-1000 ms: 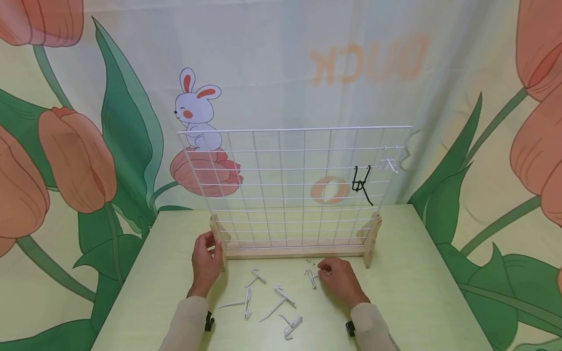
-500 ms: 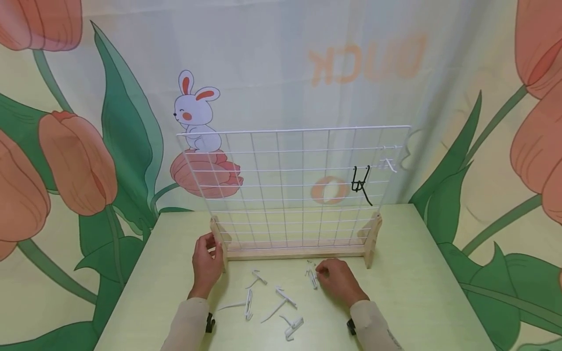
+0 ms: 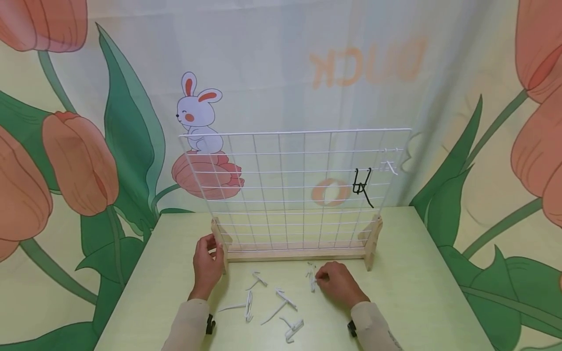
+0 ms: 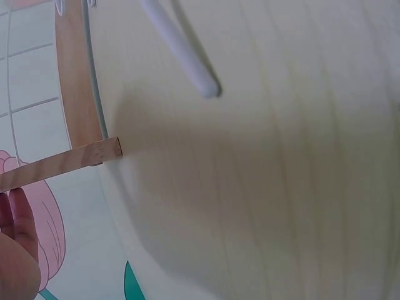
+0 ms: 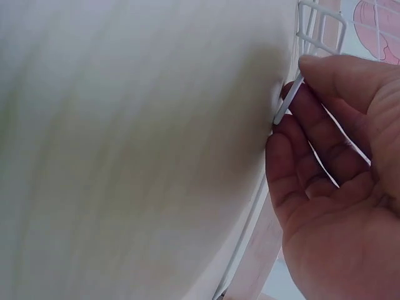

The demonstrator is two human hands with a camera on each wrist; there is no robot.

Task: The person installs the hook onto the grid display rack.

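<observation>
My right hand (image 3: 340,282) pinches the rod of a white wire hook (image 5: 290,97) between thumb and fingers; its looped frame (image 5: 322,28) points away from the palm. In the head view this hook (image 3: 312,280) is low over the table, in front of the stand. My left hand (image 3: 208,265) is at the left wooden upright (image 3: 220,246) of a white wire grid panel (image 3: 291,187), its fingers (image 4: 24,215) touching the wood. A black hook (image 3: 361,184) and a white hook (image 3: 390,166) hang on the grid's right side.
Several loose white hooks lie on the pale table between the hands, among them one at the left (image 3: 248,306), one in the middle (image 3: 285,300) and one nearest me (image 3: 293,330). A printed curtain (image 3: 272,63) hangs behind the grid.
The hook in my right hand has turned slightly, standing more upright in the head view. The left hand stays at the stand, and the loose hooks lie as before.
</observation>
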